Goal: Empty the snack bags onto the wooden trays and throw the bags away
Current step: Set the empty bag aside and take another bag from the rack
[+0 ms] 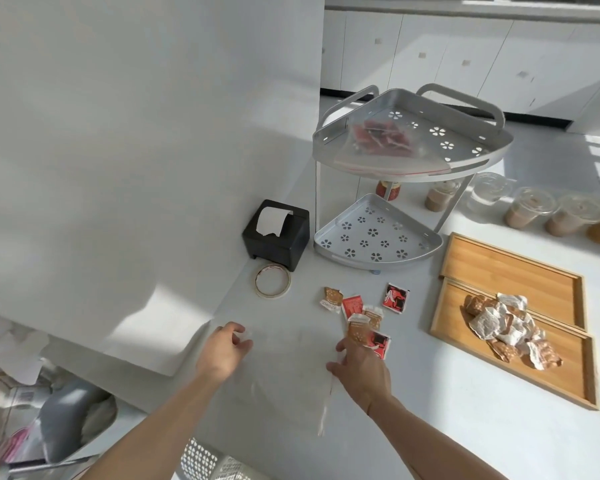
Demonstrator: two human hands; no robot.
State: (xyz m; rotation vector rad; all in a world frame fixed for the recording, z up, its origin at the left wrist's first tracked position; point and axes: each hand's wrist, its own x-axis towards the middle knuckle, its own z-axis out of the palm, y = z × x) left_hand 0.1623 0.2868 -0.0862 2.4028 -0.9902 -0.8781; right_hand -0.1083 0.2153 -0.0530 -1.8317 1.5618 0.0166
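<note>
You stood in a home kitchen: a white countertop (447, 427), white cabinets (465, 64) behind, a two-tier corner rack (409, 157) with jars beneath it, lidded cups (530, 211) in a row, and a black tissue box (278, 237).

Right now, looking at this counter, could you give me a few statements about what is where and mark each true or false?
1. The nearer wooden tray holds a pile of snack packets. True.
2. The farther wooden tray is full of snacks. False: it is bare.
3. A clear bag of red snacks lies on the metal rack's top shelf. True.
4. The roll of tape sits on the rack's lower shelf. False: it lies on the counter beside the black tissue box.
</note>
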